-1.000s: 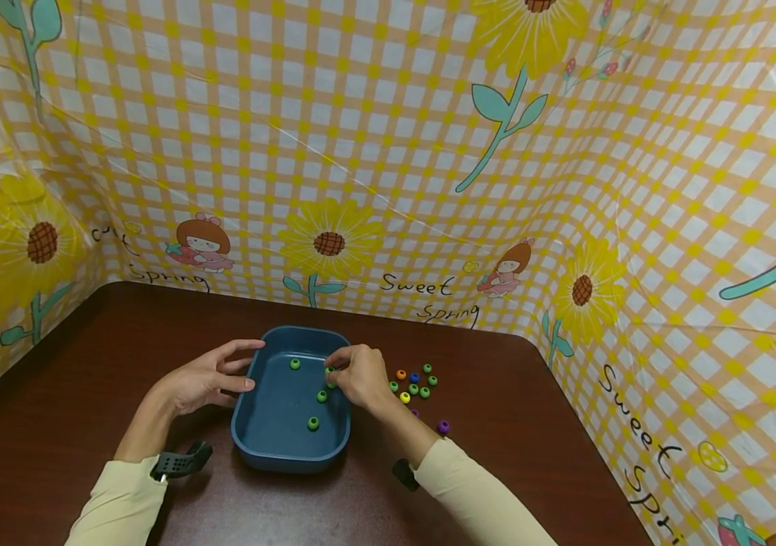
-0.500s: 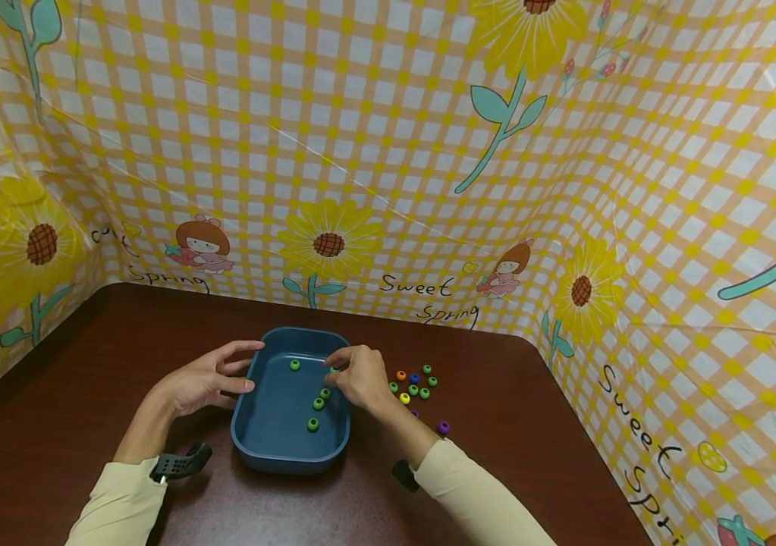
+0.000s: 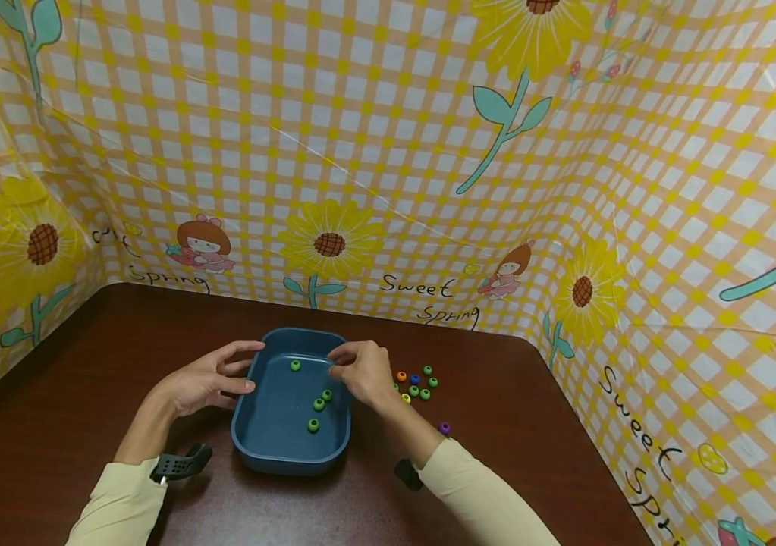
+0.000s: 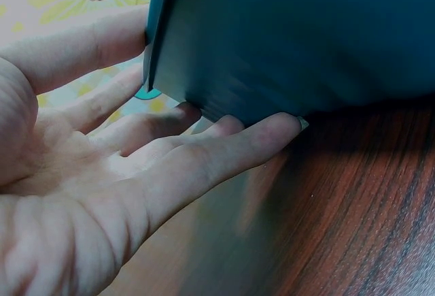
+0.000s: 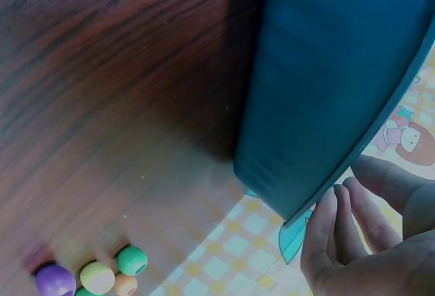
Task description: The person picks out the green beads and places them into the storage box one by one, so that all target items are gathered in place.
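A blue rectangular tray (image 3: 273, 413) stands on the table, with several green beads (image 3: 318, 405) visible in it. My left hand (image 3: 203, 379) rests at its left side, fingers spread and fairly straight. In the left wrist view, the left fingers (image 4: 231, 153) lie along the tray's outer wall (image 4: 272, 51). Over the right rim is my right hand (image 3: 366, 373), its fingers bent and pointing into the tray. A small gap shows between thumb and forefinger. From the right wrist view, the tray wall (image 5: 319, 92) hides the fingertips, so any bead there is out of sight.
Right of the tray, loose beads lie on the dark wood table (image 3: 510, 447): several green ones (image 3: 425, 394), a blue bead (image 3: 415, 379), an orange bead (image 3: 401, 376), a yellow bead (image 3: 406, 398) and a purple bead (image 3: 444, 428). A patterned cloth (image 3: 388, 227) encloses the back and sides.
Some green beads have shifted in the tray near my right hand. The bead seen between its fingers earlier is out of sight. That hand has drawn slightly right; the left hand stays put.
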`<state>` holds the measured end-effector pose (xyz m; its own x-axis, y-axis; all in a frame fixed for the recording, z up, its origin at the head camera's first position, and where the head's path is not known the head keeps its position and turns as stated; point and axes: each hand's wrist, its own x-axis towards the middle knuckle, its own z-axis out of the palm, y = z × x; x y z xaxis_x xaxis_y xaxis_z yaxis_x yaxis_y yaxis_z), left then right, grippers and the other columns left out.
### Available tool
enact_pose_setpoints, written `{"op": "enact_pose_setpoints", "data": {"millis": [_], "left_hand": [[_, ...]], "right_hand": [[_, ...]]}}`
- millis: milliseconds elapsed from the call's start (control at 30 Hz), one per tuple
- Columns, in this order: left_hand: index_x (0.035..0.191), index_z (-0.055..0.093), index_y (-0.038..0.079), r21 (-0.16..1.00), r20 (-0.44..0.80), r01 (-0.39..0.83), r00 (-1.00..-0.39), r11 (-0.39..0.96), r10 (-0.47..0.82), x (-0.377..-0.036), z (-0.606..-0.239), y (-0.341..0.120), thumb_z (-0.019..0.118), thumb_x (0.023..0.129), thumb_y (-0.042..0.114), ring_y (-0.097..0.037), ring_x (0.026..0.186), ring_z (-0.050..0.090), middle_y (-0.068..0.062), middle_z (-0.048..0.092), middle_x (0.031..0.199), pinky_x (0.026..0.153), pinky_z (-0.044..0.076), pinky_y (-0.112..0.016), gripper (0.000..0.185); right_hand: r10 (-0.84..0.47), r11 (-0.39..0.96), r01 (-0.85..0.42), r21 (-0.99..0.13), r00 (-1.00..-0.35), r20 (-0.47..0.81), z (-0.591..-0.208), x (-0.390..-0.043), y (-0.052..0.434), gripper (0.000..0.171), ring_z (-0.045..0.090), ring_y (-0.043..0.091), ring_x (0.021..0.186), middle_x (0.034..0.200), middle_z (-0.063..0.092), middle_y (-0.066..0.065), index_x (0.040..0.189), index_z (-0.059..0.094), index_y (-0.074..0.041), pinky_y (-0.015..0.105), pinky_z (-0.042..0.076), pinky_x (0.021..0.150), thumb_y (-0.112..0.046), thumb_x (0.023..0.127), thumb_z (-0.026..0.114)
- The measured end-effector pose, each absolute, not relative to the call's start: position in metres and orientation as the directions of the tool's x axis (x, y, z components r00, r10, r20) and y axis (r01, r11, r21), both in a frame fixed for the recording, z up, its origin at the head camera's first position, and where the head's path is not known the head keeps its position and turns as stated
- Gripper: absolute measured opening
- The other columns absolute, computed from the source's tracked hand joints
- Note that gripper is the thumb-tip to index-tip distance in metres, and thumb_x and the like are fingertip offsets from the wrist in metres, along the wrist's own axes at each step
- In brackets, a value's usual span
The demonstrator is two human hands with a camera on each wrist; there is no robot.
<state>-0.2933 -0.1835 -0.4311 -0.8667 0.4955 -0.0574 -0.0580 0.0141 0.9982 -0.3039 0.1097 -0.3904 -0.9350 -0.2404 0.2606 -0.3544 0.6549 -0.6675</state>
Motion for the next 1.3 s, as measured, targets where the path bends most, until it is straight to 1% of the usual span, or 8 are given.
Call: {"op": "enact_pose_setpoints", "data": {"millis": [133,233,567,700,867,967,1200,1300], "left_hand": [[0.16,0.019,0.006,0.998,-0.057,-0.058,-0.864,0.013,0.5,-0.294,-0.431,-0.183,0.068,0.095,0.005,-0.049,0.129,0.055,-0.034,0.024,0.161,0.093,0.054,-0.062,0.081],[0.16,0.019,0.006,0.998,-0.056,-0.056,-0.864,0.014,0.501,-0.294,-0.431,-0.183,0.068,0.095,0.005,-0.05,0.13,0.054,-0.034,0.023,0.162,0.093,0.054,-0.063,0.081],[0.16,0.019,0.007,0.998,-0.06,-0.06,-0.865,0.016,0.498,-0.294,-0.433,-0.184,0.068,0.096,0.005,-0.048,0.129,0.055,-0.033,0.024,0.162,0.093,0.054,-0.062,0.08],[0.16,0.02,0.007,0.998,-0.061,-0.059,-0.866,0.02,0.496,-0.293,-0.434,-0.185,0.068,0.096,0.006,-0.048,0.13,0.055,-0.033,0.023,0.162,0.093,0.054,-0.062,0.08],[0.159,0.02,0.006,0.998,-0.057,-0.054,-0.867,0.02,0.496,-0.293,-0.432,-0.185,0.069,0.095,0.006,-0.049,0.13,0.055,-0.034,0.024,0.162,0.093,0.054,-0.062,0.081],[0.159,0.02,0.006,0.998,-0.057,-0.055,-0.867,0.02,0.496,-0.293,-0.431,-0.184,0.069,0.095,0.006,-0.05,0.13,0.054,-0.034,0.023,0.162,0.093,0.054,-0.063,0.081],[0.159,0.02,0.006,0.998,-0.06,-0.057,-0.869,0.02,0.492,-0.293,-0.432,-0.184,0.069,0.095,0.006,-0.051,0.132,0.052,-0.034,0.023,0.162,0.093,0.053,-0.063,0.081],[0.159,0.02,0.006,0.998,-0.058,-0.056,-0.869,0.019,0.491,-0.294,-0.432,-0.184,0.069,0.095,0.006,-0.051,0.132,0.052,-0.034,0.023,0.162,0.093,0.053,-0.064,0.08]], "right_hand": [[-0.215,0.665,-0.334,-0.669,-0.942,0.257,-0.387,-0.304,0.114,0.019,0.072,0.019,0.08,0.09,0.078,0.008,0.103,0.079,-0.006,0.029,0.058,0.066,-0.01,0.085,0.081],[-0.197,0.677,-0.318,-0.664,-0.947,0.253,-0.385,-0.304,0.119,0.021,0.072,0.021,0.079,0.09,0.078,0.009,0.105,0.079,-0.006,0.031,0.058,0.066,-0.01,0.084,0.081],[-0.16,0.701,-0.297,-0.648,-0.952,0.262,-0.378,-0.304,0.138,0.022,0.07,0.021,0.081,0.09,0.077,0.007,0.105,0.078,-0.006,0.035,0.057,0.071,-0.012,0.084,0.081],[-0.149,0.713,-0.288,-0.639,-0.953,0.263,-0.376,-0.304,0.148,0.021,0.071,0.02,0.078,0.09,0.077,0.007,0.104,0.078,-0.008,0.036,0.057,0.069,-0.012,0.084,0.081],[-0.119,0.723,-0.263,-0.639,-0.958,0.261,-0.376,-0.304,0.162,0.024,0.071,0.019,0.076,0.092,0.077,0.008,0.108,0.077,-0.01,0.034,0.056,0.066,-0.013,0.085,0.08],[-0.106,0.718,-0.255,-0.648,-0.96,0.26,-0.377,-0.304,0.17,0.026,0.071,0.018,0.073,0.094,0.077,0.009,0.111,0.076,-0.009,0.032,0.056,0.064,-0.013,0.085,0.079],[-0.073,0.726,-0.225,-0.649,-0.965,0.253,-0.384,-0.303,0.186,0.028,0.072,0.019,0.076,0.095,0.077,0.009,0.112,0.073,-0.007,0.035,0.058,0.068,-0.013,0.086,0.079],[-0.051,0.734,-0.202,-0.648,-0.968,0.244,-0.387,-0.303,0.193,0.028,0.072,0.018,0.076,0.094,0.076,0.008,0.112,0.073,-0.007,0.034,0.057,0.067,-0.014,0.085,0.08]]}}
